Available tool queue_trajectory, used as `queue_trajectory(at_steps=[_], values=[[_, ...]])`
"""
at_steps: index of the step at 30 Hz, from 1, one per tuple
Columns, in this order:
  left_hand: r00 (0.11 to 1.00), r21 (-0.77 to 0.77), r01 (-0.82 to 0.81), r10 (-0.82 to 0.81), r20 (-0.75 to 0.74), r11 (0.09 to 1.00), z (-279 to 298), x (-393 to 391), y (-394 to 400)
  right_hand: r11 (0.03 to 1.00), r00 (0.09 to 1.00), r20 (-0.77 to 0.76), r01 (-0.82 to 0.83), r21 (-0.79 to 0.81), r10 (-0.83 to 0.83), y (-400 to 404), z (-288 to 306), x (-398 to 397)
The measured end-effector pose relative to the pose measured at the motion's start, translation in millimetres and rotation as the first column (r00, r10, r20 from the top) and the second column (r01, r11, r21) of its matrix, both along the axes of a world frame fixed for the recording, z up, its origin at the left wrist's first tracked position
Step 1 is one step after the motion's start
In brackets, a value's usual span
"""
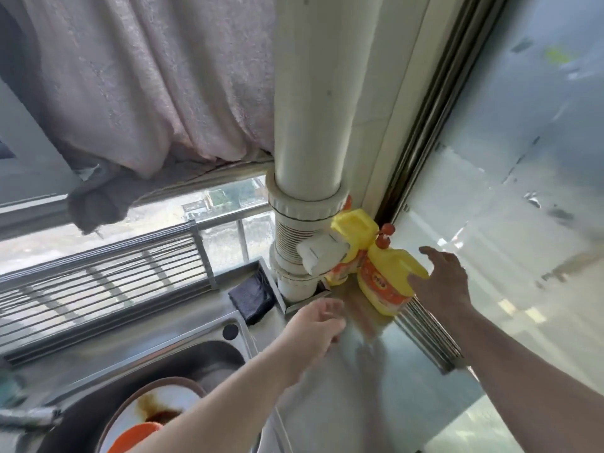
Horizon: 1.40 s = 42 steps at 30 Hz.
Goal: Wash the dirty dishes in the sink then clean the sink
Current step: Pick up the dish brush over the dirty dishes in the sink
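Observation:
A steel sink [183, 358] lies at the lower left. In it sits a white plate [170, 403] smeared with brown sauce, with something orange [134, 434] in front of it. Two yellow detergent bottles with red caps stand in the corner by a thick white pipe: the near one [385, 282] and one behind it [353, 230]. My right hand [441, 276] is spread open right beside the near bottle, its thumb close to it; I cannot tell if they touch. My left hand [317, 325] hovers over the steel counter, blurred, fingers loosely bent, holding nothing.
A dark cloth [251, 297] lies behind the sink next to the white pipe [307, 125]. A wire rack [98, 289] runs along the window sill at the left. A curtain [147, 80] hangs above. A shiny wall panel [506, 191] closes the right side.

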State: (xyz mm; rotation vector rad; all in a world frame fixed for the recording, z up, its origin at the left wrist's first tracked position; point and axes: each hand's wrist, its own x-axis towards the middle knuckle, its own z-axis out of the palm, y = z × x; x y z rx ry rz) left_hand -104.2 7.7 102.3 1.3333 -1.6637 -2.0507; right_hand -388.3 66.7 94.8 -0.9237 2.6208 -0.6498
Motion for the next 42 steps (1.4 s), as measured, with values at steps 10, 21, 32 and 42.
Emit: queue_trajectory(at_steps=[10,21,32,42], values=[[0.994,-0.205,0.107,-0.112,-0.011,0.973,-29,-100,-27,0.947,0.848,0.522,0.086,-0.309,0.093,39,-36,6],[0.993,-0.208,0.112,-0.114,0.002,0.972,-67,56,-31,0.911,0.619,0.673,-0.335,-0.241,0.405,15,-19,90],[0.709,-0.294,-0.670,0.705,0.018,0.682,-53,249,-106,0.480,0.445,0.202,-0.858,-0.184,0.872,-201,-22,318],[0.633,-0.234,-0.734,0.767,0.106,0.638,-97,259,-129,0.491,0.460,0.214,-0.862,-0.124,0.862,-290,-65,362]])
